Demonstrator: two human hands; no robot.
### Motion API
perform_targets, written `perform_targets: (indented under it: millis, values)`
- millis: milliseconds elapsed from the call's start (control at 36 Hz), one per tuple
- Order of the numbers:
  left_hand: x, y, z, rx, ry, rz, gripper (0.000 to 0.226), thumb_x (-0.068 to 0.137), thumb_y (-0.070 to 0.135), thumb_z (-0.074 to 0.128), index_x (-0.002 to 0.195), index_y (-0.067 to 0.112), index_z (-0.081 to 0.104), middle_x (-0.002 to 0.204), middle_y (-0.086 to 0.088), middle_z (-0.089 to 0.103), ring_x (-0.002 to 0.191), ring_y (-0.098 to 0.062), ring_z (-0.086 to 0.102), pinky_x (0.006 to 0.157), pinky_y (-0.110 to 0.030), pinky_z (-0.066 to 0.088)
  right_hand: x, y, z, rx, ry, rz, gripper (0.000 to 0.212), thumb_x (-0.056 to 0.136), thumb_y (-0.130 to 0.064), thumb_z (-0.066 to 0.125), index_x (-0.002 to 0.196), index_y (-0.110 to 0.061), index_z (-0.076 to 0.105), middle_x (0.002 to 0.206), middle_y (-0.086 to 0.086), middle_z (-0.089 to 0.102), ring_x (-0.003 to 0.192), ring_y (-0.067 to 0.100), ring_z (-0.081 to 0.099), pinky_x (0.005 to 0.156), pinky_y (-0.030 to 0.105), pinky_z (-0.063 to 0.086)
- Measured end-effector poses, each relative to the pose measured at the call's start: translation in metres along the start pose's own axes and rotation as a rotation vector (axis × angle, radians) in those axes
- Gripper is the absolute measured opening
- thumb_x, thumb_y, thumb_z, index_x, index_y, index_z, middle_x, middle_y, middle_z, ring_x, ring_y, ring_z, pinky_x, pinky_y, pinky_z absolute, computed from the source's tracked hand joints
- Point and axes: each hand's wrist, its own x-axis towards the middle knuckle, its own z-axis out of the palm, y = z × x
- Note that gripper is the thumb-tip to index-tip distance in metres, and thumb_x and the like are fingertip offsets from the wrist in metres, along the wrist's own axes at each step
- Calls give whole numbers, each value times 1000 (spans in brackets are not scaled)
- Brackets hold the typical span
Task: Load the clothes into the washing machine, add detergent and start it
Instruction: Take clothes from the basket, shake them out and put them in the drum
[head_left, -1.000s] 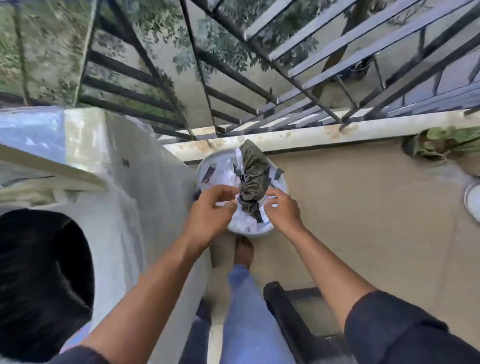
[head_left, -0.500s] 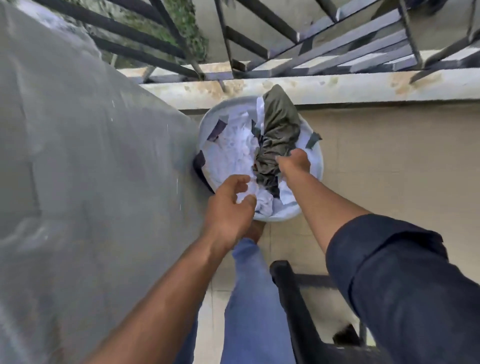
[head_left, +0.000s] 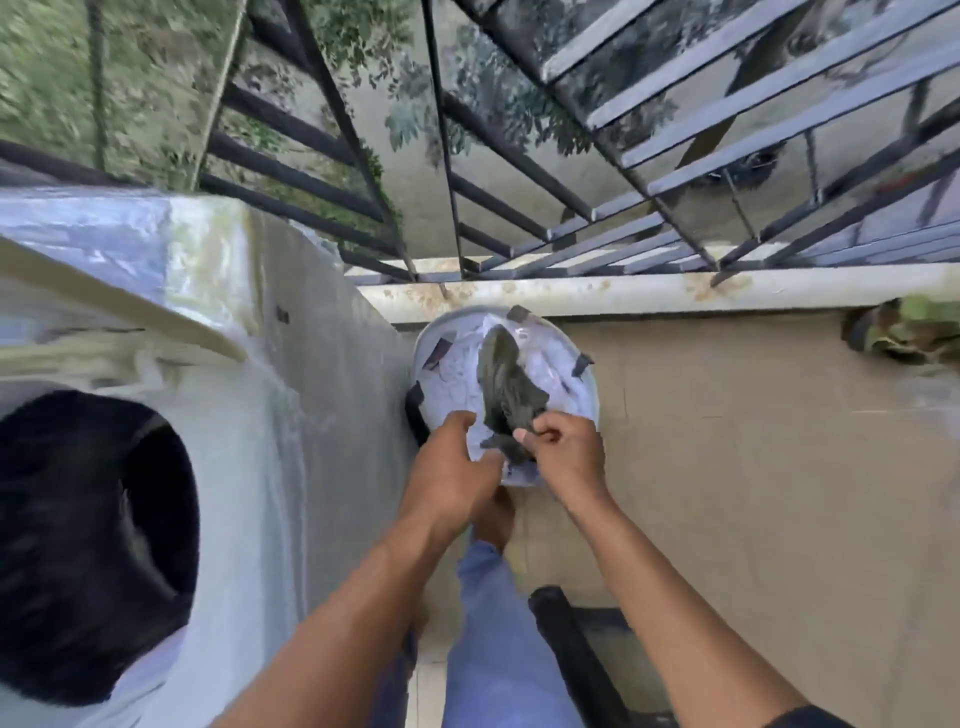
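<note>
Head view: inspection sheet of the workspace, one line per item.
Surface: beige balcony floor; a pale ledge runs along its far edge.
Job's things: white laundry basket on the floor beside the washing machine, holding white clothes and a dark green garment; the machine's drum opening is open and dark.
Clutter: green-patterned bundle by the ledge; dark chair frame near the person's leg.
Hands: left hand over the white clothes, grip unclear; right hand pinches the dark green garment's lower end.
Cables: nothing seen.
Surroundings: black metal railing, trees and ground beyond.
</note>
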Motion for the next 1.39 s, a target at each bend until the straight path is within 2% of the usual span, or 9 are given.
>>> perform_targets:
  millis: [167, 361, 556, 694, 778, 889, 1167, 1278, 1389]
  values:
    - [-65, 9, -32, 111, -31, 144, 42, 94, 16, 66, 135, 18, 55, 92, 18, 57, 82, -6, 53, 60, -13, 38, -81, -85, -42, 108, 65, -217, 39, 81, -11, 85, 63, -32, 57, 57, -24, 58, 55, -3, 52, 60, 15, 40]
    - [-118, 0, -66, 198, -81, 261, 72, 86, 27, 79, 146, 20, 41, 137, -2, 62, 123, -24, 61, 78, -21, 38, -190, -208, -96, 483, -71, -387, 17, 88, -4, 78, 81, -15, 67, 79, 18, 63, 77, 30, 61, 78, 60, 59]
    - [-137, 5, -92, 90, 41, 442, 44, 96, 26, 68, 137, 21, 55, 121, 1, 67, 108, -25, 66, 74, -24, 39, -268, -278, -132, 723, -229, -631, 5, 90, -8, 69, 94, -11, 71, 78, 14, 69, 67, 29, 66, 67, 44, 60]
    - [-153, 13, -124, -208, 43, 542, 22, 97, 26, 53, 98, 41, 70, 91, 15, 73, 91, -17, 69, 71, -32, 53, -279, -274, -147, 529, 95, -715, 5, 98, -6, 66, 98, -11, 66, 83, 8, 63, 72, 17, 58, 65, 30, 51]
    - [-175, 24, -148, -363, -21, 567, 27, 102, 13, 52, 105, 30, 73, 98, 8, 77, 94, -16, 68, 68, -20, 51, -268, -250, -151, 299, 351, -623, 10, 95, -22, 69, 100, -19, 63, 89, 5, 70, 79, 19, 65, 75, 45, 55]
    - [-207, 40, -179, -527, -84, 616, 33, 107, 13, 45, 115, 28, 73, 113, -3, 77, 113, -28, 68, 93, -46, 55, -265, -211, -143, 105, 545, -385, 21, 89, -34, 70, 106, -35, 57, 91, -2, 70, 81, 20, 67, 80, 50, 58]
    - [-283, 49, -238, -945, -290, 754, 36, 101, 18, 39, 108, 16, 74, 109, -4, 77, 105, -20, 72, 88, -42, 57, -280, -187, -66, 166, -165, -130, 69, 86, -24, 84, 129, -59, 42, 123, -12, 68, 104, 7, 66, 79, 28, 54]
    - [-290, 26, -259, -993, -277, 776, 32, 87, 20, 53, 103, 15, 80, 117, -9, 77, 114, -27, 69, 101, -50, 52, -282, -204, -48, 445, -212, -127, 73, 70, -21, 91, 133, -3, 59, 128, 26, 68, 108, 34, 70, 95, 47, 57]
    - [-289, -10, -283, -869, -74, 811, 41, 101, 18, 44, 92, 28, 84, 96, 2, 80, 90, -10, 75, 75, -33, 62, -290, -239, -44, 569, -88, -263, 17, 95, -1, 67, 105, -11, 76, 100, 15, 78, 90, 38, 72, 70, 44, 62]
